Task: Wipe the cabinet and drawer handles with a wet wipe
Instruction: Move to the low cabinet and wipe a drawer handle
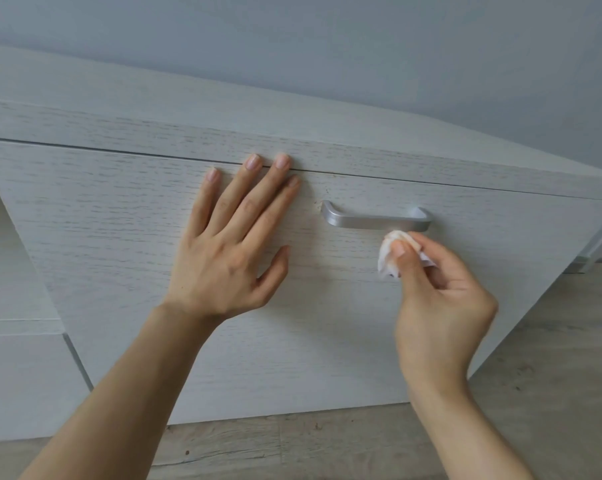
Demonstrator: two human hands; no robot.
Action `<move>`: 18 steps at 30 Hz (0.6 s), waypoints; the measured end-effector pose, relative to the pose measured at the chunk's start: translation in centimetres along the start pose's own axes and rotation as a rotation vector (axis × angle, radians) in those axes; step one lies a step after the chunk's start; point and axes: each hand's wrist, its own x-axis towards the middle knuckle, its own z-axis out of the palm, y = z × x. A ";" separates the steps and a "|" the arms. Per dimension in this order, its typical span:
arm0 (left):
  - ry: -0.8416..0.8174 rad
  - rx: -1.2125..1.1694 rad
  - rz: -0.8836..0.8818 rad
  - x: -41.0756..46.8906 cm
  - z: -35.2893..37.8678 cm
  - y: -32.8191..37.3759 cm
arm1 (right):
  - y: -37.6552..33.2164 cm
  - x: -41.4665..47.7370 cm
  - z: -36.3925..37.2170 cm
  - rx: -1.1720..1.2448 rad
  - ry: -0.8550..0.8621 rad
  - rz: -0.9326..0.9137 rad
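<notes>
Head view: looks down on a pale wood-grain cabinet and the drawer front below its top board.
Far left: plain side panels of the same finish; no handle shows on them.
Left hand: flat, fingers straight and spread, pressing on the drawer front with the fingertips at its top edge, just left of the handle.
Handle: a silver bar near the top edge of the drawer front, right of its middle.
Wet wipe: a bunched white wad touching the underside of the handle near its right end.
Right hand: thumb and curled fingers pinch the wipe, held just below the handle.
Lower right: wood-look floor beneath the cabinet.
Step in hand: by the look of it, wiping this drawer handle while the other hand steadies the drawer.
Next move: probably calls for drawing the wipe along the bar toward its left end, covering front and underside, with light pressure so that the drawer stays closed.
Count: two hands, one wipe, one handle, one drawer front with a handle in view.
</notes>
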 end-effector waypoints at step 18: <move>-0.045 -0.010 -0.028 0.0 -0.1 0.6 | -0.6 4.5 -2.4 0.040 0.047 0.034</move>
